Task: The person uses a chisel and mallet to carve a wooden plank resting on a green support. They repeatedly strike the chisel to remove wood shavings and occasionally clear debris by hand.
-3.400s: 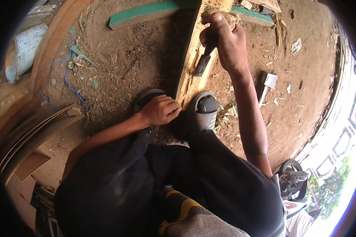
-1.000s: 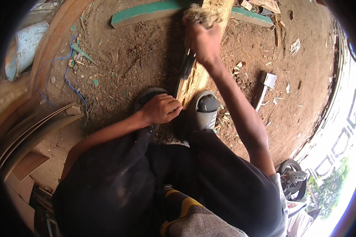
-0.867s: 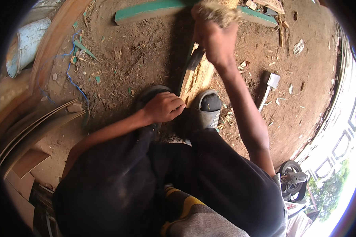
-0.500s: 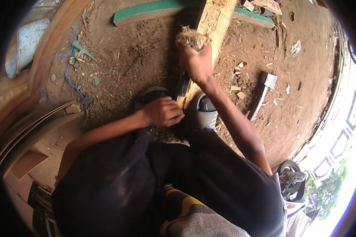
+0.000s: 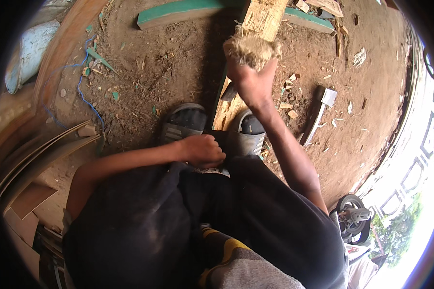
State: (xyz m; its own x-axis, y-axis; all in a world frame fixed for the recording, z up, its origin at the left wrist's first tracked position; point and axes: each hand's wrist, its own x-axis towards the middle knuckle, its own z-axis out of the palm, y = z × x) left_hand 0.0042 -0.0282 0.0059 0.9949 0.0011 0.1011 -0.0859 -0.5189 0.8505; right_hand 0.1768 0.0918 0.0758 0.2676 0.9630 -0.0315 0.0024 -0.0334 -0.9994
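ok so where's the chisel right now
In the head view's upper middle, the chisel is in the right hand, blade over the beam, just beyond the sandals.

Dark slide sandals with pale side stripes, the left one (image 5: 178, 132) just beyond the left fingers (image 5: 216, 154), the right one (image 5: 248, 144) just right of them; dark socks (image 5: 188, 118) inside. Black trousers (image 5: 279, 207), pale smudges on the left leg, nearer the body than those fingers. Lower still, grey fleecy top (image 5: 255, 272), yellow band (image 5: 233, 249) across it.

The beam (image 5: 263, 20) runs out of my sight; near its left edge, the right hand (image 5: 250, 81) half hides the chisel (image 5: 229, 92).
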